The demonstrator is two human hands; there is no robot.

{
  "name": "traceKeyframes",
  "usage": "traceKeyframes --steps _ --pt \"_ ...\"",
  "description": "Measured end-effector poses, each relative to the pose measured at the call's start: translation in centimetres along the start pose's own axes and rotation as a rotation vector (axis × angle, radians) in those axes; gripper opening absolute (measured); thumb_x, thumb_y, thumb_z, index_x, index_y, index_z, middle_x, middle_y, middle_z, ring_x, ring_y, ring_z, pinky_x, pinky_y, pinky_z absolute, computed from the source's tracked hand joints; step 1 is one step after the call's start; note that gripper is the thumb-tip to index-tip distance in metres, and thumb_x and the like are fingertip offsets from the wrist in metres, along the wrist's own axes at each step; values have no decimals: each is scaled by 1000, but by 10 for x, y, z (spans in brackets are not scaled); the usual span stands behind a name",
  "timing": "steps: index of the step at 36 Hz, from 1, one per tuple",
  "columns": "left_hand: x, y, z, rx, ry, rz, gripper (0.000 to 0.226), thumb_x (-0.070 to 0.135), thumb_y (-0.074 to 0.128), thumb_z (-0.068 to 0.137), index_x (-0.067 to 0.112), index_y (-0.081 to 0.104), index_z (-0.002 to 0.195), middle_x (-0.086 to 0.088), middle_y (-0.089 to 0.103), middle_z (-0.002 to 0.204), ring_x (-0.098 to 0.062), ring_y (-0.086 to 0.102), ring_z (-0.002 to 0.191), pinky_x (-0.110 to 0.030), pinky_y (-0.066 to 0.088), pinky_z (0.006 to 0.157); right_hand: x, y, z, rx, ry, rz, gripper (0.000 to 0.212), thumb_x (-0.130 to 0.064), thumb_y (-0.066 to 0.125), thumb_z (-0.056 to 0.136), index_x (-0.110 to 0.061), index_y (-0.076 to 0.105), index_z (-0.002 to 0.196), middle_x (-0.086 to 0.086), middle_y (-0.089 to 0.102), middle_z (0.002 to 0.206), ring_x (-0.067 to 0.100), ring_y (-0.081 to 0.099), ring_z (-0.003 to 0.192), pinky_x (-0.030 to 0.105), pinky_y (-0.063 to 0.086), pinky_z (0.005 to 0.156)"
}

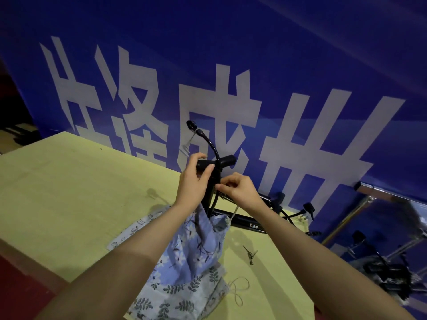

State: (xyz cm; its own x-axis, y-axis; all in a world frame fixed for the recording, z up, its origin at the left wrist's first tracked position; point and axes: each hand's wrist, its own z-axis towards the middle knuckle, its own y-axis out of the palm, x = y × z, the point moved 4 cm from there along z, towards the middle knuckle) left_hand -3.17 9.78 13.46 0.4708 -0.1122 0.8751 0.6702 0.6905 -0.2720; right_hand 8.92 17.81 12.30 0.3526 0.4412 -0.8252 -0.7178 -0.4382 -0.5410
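A blue banner (300, 54) fills the background behind the bench (69, 181), printed with large white Chinese characters. The tops of none are cut off, but the leftmost two are hard to read for certain. The third looks like 成 and the fourth like 册.

At the far edge of the yellow bench stands a black stand (213, 181) with a short crossbar (227, 160) and a curved gooseneck lamp (208, 140) rising from it.

The left hand (193, 183) grips the left end of the crossbar, fingers curled over the top and thumb along the front. The right hand (238, 190) sits just beside the upright post. Its thumb and forefinger pinch a thin thread (234, 212) that runs down to the blue floral fabric (196, 245). That fabric hangs bunched against the foot of the stand, between the two forearms, and spills toward the near edge of the bench.

Under it lie a pale leaf-print piece (184, 296) and, to the left, a strip with small animal figures (136, 227). A loose loop of cord (238, 294) lies at the right of the leaf print. A small metal clip (250, 254) rests on the bare bench surface nearby.

The stand's base bar (245, 220) carries a tiny sticker, too small to read.
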Motion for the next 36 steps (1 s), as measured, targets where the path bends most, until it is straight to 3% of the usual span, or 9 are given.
traceKeyframes --steps 5,8,12,15,18,20,28,31,36 --pt "6 -4 10 -20 62 129 18 30 55 94 21 53 109 -2 67 94 -22 64 85 -35 53 73 1 -18 -1 142 -108 -178 39 1 51 85 -18 62 117 -8 56 91 9 53 79 32 50 75" --pt "14 -7 17 -23 105 239 20 33 53 94 20 54 109 -4 68 89 -24 64 80 -39 53 69 -8 -30 4 315 -151 -133 36 -1 49 89 -15 57 122 -7 52 88 9 51 78 33 50 72" --pt "30 -6 26 -40 179 304 22 35 54 93 20 55 109 -3 69 98 -23 66 86 -42 55 71 -26 -43 16 471 -199 -62 22 -12 51 94 -15 60 114 -5 58 96 11 59 82 34 54 75" --pt "35 -3 33 -99 183 319 19 37 55 92 23 55 106 0 69 97 -21 66 85 -43 55 71 -42 -55 27 538 -156 72 13 -25 52 96 -17 62 94 -3 62 79 7 60 73 31 53 69" --pt "39 -3 41 -131 163 303 16 38 55 92 25 54 102 1 68 92 -21 65 82 -41 55 70 -54 -69 42 593 -113 265 39 -30 53 95 -2 55 68 -1 46 54 4 43 49 23 42 57" --pt "42 -4 47 -146 164 270 14 36 55 92 24 53 100 2 67 89 -20 65 81 -42 55 69 -62 -78 49 608 -134 335 51 -33 56 93 8 49 64 7 40 54 14 40 53 31 41 60" --pt "44 -10 65 -232 141 300 9 30 57 92 23 53 95 8 62 86 -18 64 90 -41 55 73 -100 -115 55 723 -324 -59 33 -29 58 92 -18 44 64 -9 42 56 10 41 54 36 37 56" --pt "41 -6 65 -249 134 368 10 30 57 92 23 52 96 5 62 86 -18 63 86 -38 53 68 -97 -113 62 683 -224 119 40 -31 60 90 -15 41 58 -5 39 51 18 42 53 36 44 59" --pt "27 1 57 -244 134 547 14 25 55 92 14 49 98 -1 50 104 -25 57 88 -39 49 69 -97 -100 65 577 -96 273 47 -32 51 95 -6 46 56 1 33 44 14 30 42 25 32 52"
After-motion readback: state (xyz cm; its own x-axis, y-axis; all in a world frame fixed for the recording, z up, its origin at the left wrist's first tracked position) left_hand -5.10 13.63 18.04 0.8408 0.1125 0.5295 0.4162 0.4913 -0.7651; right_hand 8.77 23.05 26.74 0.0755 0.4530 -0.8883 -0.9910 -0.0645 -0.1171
